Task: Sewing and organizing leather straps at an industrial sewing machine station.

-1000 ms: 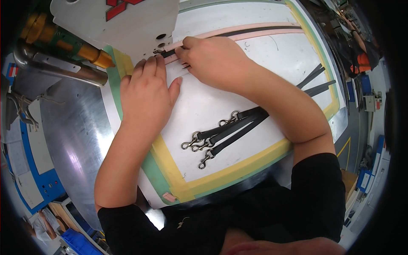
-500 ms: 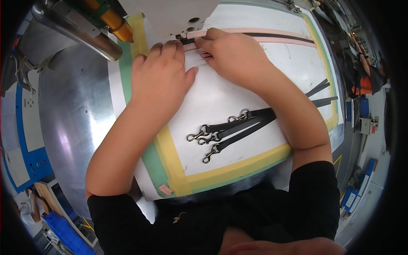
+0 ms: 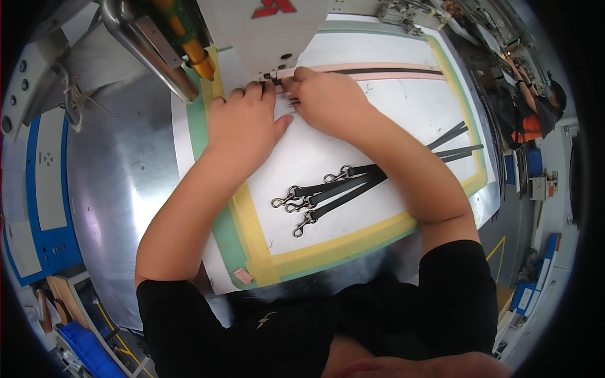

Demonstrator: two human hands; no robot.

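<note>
Near edge: a small pink scrap (image 3: 242, 275) is noted on the corner of the green tape (image 3: 230, 252). Just inside the green, yellow tape (image 3: 340, 242) is run along the edge of a white sheet (image 3: 265, 183), presumably so that the sheet is kept from creeping.

On the sheet, four black clip straps (image 3: 343, 203) are laid in a fan, with their metal clips (image 3: 304, 225) toward the left. Their middles are hidden under the right forearm; their tails reappear beyond it. They are set aside from the hands, likely to leave the area there unobstructed.

Farther in, the left hand (image 3: 242, 129) is laid flat, thumb spread apart from the fingers, fingertips beside the near end of a black strap (image 3: 403, 72); nothing is seen clasped in it. The right hand (image 3: 331, 104) is curled over the same strap, thumb and fingers bunched; whether the strap is pinched or only pressed cannot be told. The strap is lined between two pink strips (image 3: 403, 76), probably as a guide to keep it straight. Its near end is located just beside the base of a white machine (image 3: 258, 38), where the detail is too small to read.

Left of the machine, a steel tube (image 3: 135, 47) and a brass-coloured nozzle (image 3: 200, 63) are mounted.

Container: one blue bin (image 3: 88, 346) is seen at lower left; contents cannot be made out. A co-worker (image 3: 529, 116) is seen at far right.
</note>
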